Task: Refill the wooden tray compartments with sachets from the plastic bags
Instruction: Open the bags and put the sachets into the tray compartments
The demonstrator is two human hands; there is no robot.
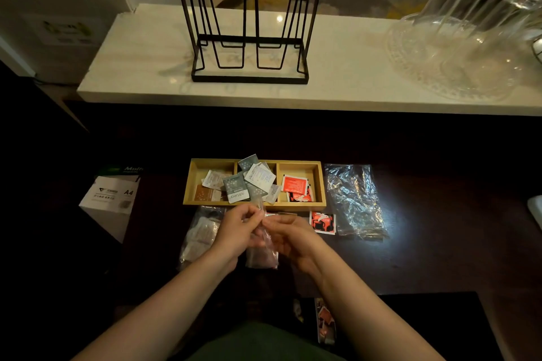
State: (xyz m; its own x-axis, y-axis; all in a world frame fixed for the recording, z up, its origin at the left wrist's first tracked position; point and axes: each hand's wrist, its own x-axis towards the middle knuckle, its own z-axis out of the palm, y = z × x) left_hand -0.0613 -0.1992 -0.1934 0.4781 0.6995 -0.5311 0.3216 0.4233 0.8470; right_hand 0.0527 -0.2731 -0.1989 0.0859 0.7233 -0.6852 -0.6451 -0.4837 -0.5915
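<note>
A full bag (pixel 199 236) lies near left of the tray (pixel 319 182). The left hand (pixel 234 233) and right hand (pixel 289 236) pinch a small bag (pixel 262 256), apparently opening its mouth; next, tip its sachets into a compartment. An empty bag (pixel 355 199) lies right.

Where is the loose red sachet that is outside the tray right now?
In the head view the red sachet lies on the dark table, just in front of the wooden tray's right end, beside the empty plastic bag.
</note>
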